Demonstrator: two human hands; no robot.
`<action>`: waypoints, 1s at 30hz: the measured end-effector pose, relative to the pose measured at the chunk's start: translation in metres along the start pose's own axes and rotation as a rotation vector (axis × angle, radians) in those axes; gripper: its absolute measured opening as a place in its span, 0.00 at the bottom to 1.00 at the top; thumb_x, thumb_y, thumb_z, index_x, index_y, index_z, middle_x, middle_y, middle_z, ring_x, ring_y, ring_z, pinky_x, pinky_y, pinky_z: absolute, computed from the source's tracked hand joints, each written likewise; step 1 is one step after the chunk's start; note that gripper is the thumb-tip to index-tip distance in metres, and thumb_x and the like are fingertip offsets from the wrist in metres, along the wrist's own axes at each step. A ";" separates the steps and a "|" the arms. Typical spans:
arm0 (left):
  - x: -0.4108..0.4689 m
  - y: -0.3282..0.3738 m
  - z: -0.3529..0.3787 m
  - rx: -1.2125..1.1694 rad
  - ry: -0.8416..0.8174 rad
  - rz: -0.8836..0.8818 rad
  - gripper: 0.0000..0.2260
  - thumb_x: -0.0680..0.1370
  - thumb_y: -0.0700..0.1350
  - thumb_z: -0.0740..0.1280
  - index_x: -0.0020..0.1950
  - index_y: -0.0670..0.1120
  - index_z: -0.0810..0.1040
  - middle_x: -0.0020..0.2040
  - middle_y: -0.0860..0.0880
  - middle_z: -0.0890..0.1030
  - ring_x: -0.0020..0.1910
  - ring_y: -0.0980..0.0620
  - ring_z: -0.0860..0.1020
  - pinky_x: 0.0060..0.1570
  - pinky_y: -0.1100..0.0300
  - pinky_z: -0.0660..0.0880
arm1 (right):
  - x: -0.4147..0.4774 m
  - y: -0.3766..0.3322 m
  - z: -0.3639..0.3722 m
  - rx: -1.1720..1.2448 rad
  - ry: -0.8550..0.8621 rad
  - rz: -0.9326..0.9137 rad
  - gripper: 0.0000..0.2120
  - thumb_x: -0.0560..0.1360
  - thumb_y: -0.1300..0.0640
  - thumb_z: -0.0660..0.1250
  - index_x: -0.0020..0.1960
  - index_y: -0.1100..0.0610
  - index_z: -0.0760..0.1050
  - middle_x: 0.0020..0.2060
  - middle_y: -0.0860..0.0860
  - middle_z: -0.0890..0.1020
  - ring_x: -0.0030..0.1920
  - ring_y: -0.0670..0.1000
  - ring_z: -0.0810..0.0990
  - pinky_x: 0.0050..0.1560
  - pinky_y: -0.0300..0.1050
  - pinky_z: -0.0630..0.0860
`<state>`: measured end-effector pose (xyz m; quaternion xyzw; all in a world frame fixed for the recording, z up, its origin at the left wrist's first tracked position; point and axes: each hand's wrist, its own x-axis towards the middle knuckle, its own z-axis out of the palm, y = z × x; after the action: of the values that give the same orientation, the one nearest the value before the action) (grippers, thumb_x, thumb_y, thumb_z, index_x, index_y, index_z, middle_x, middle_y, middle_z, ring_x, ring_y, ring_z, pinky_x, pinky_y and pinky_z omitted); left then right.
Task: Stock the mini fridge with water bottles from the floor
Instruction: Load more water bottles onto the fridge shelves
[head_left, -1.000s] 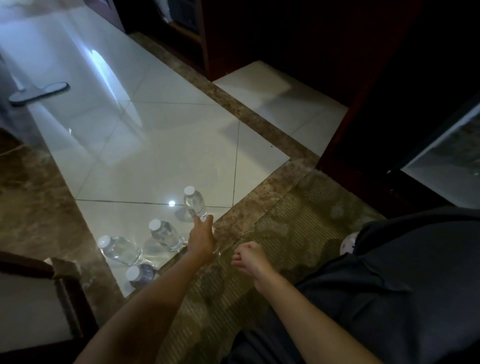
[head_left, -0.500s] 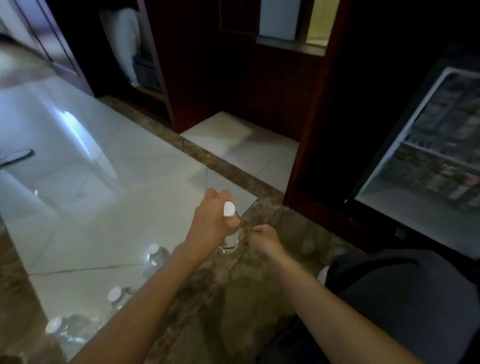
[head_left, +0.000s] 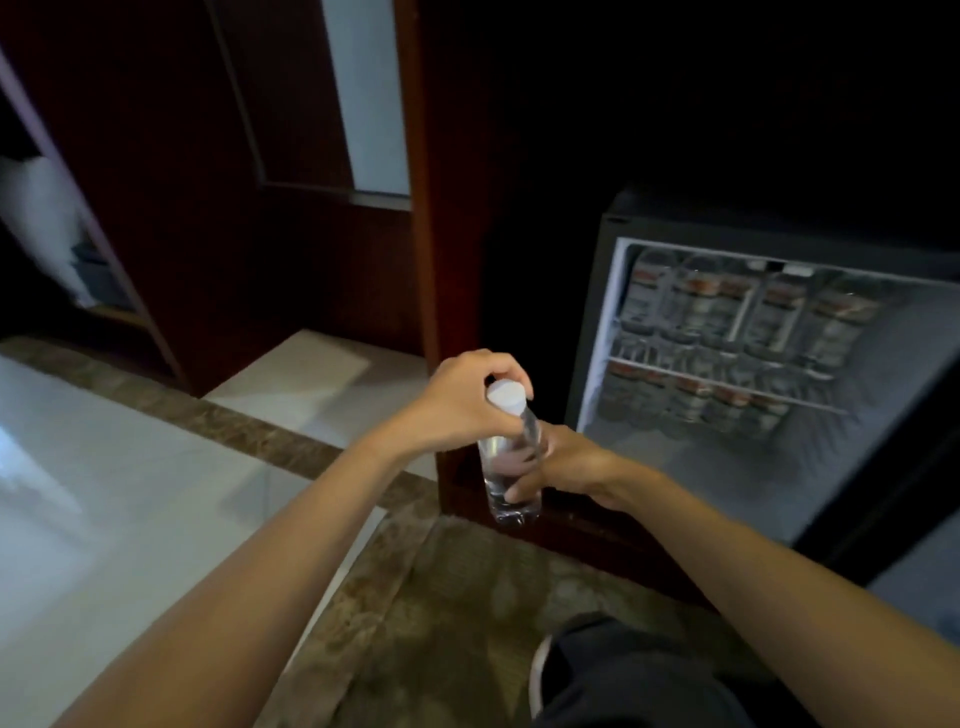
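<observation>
Mid-carry, I judge: one water bottle (head_left: 511, 457) is up off the floor, held upright in the air just left of the open mini fridge (head_left: 737, 364). My left hand (head_left: 462, 400) has its fingers (head_left: 511, 371) curled round the cap; right hand (head_left: 563, 462) wraps the body from behind. Next, prob. swing right & slot it into the bare lower part, w/o knocking the stocked shelf (head_left: 727, 387).

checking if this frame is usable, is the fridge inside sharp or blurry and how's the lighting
Head view: the open black mini fridge interior is smeared by motion blur, labels unreadable; the cabinet above is nearly black; the clear plastic water bottle held by left hand and right hand is fairly sharp.
</observation>
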<state>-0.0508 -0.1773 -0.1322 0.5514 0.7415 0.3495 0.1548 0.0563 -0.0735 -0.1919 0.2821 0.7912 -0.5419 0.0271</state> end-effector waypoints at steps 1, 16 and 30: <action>0.013 0.005 0.007 0.002 -0.042 0.020 0.11 0.65 0.38 0.72 0.41 0.53 0.77 0.43 0.57 0.75 0.42 0.59 0.74 0.42 0.66 0.68 | 0.001 0.009 -0.011 0.017 -0.003 -0.007 0.25 0.64 0.63 0.75 0.56 0.51 0.72 0.50 0.47 0.79 0.56 0.50 0.77 0.58 0.46 0.75; 0.168 -0.026 0.203 -0.383 -0.302 -0.189 0.10 0.72 0.45 0.71 0.51 0.50 0.76 0.42 0.56 0.77 0.41 0.60 0.75 0.38 0.73 0.71 | 0.072 0.188 -0.102 0.138 0.497 0.201 0.34 0.59 0.59 0.77 0.62 0.55 0.70 0.53 0.55 0.80 0.54 0.56 0.79 0.55 0.57 0.77; 0.252 -0.102 0.281 -0.826 -0.017 -0.448 0.25 0.71 0.64 0.61 0.61 0.50 0.77 0.58 0.46 0.82 0.57 0.47 0.80 0.61 0.45 0.75 | 0.190 0.236 -0.161 0.298 0.759 0.206 0.26 0.66 0.60 0.76 0.61 0.57 0.72 0.58 0.56 0.79 0.60 0.56 0.77 0.55 0.43 0.72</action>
<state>-0.0374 0.1390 -0.3621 0.2728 0.6398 0.5688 0.4390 0.0515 0.2056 -0.3905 0.5403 0.6257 -0.5023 -0.2533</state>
